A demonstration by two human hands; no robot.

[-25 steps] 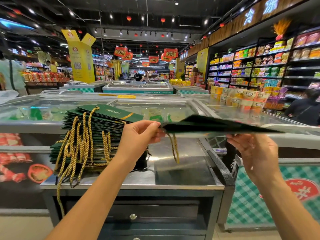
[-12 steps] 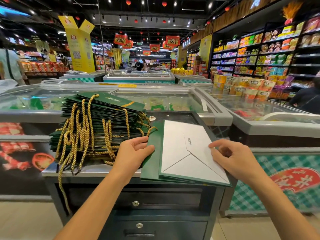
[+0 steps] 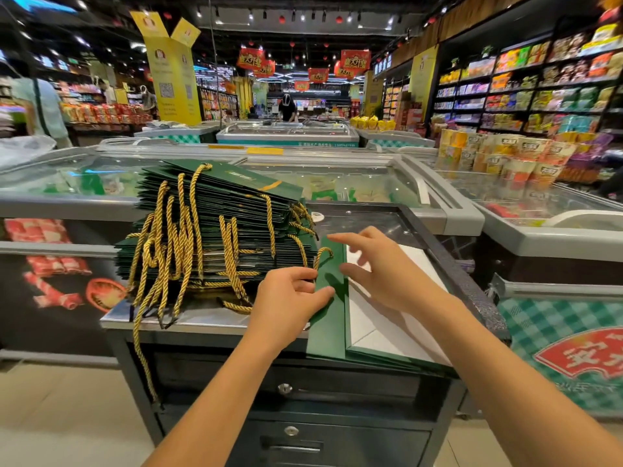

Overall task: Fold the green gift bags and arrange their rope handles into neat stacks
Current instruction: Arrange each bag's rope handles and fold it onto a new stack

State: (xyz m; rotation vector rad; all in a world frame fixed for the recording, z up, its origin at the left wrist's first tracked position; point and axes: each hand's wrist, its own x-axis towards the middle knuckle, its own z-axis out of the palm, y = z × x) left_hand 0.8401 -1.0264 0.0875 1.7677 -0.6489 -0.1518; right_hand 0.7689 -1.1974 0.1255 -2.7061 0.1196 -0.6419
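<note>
Where it folds, bag (image 3: pixel 328 318) seems white.

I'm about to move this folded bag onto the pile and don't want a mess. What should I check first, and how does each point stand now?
1. Flat bag lying flat on the counter: ok, though its near edge overhangs.
2. Left hand grips the bag's left edge: ok.
3. Right hand pressing the white flap: cannot tell; fingers spread above it.
4. Bag's rope handle tucked in: not ok, a loop sticks out.
5. Stack ropes tidy: not ok, they dangle over the counter's edge.
</note>
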